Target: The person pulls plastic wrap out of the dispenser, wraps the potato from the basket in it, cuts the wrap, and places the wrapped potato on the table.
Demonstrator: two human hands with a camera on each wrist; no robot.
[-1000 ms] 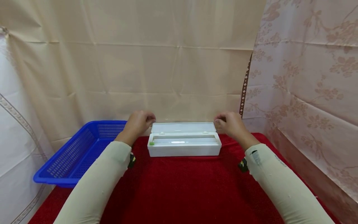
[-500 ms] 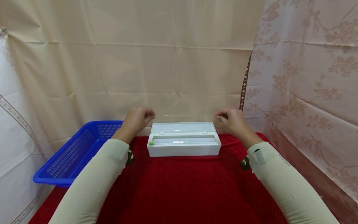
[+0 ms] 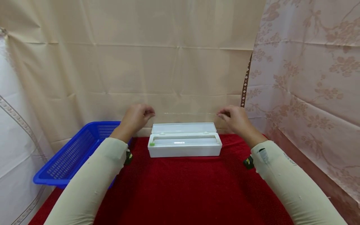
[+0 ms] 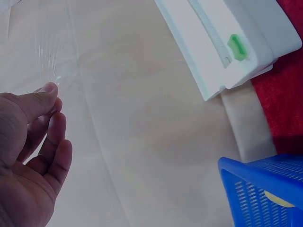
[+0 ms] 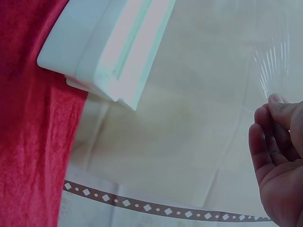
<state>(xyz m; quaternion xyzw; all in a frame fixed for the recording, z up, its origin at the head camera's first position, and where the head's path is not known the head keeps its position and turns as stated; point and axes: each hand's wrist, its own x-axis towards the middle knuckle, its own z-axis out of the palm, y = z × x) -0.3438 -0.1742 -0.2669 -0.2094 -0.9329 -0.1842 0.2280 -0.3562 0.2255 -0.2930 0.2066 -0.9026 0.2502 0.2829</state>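
A sheet of clear cling film (image 3: 185, 113) stretches between my hands, above and behind a white cling film dispenser (image 3: 184, 152). My left hand (image 3: 136, 117) pinches one corner between thumb and fingers; creases fan out from that grip in the left wrist view. At the opposite corner my right hand (image 3: 234, 118) pinches the film (image 5: 272, 61) likewise. The dispenser's lid (image 3: 184, 127) is tipped back, and a roll shows inside. A green slide cutter (image 4: 237, 47) sits at its left end. How far down the transparent film hangs is hard to see.
A blue plastic basket (image 3: 53, 181) stands on the left, partly hidden by my left arm. Something yellow (image 4: 279, 198) shows through its side. Red cloth (image 3: 182, 187) covers the table. A beige curtain (image 3: 177, 72) hangs behind the dispenser.
Both hands have risen and moved slightly away from me, lifting the film's edge higher above the lid. The dispenser and the basket have stayed in place.
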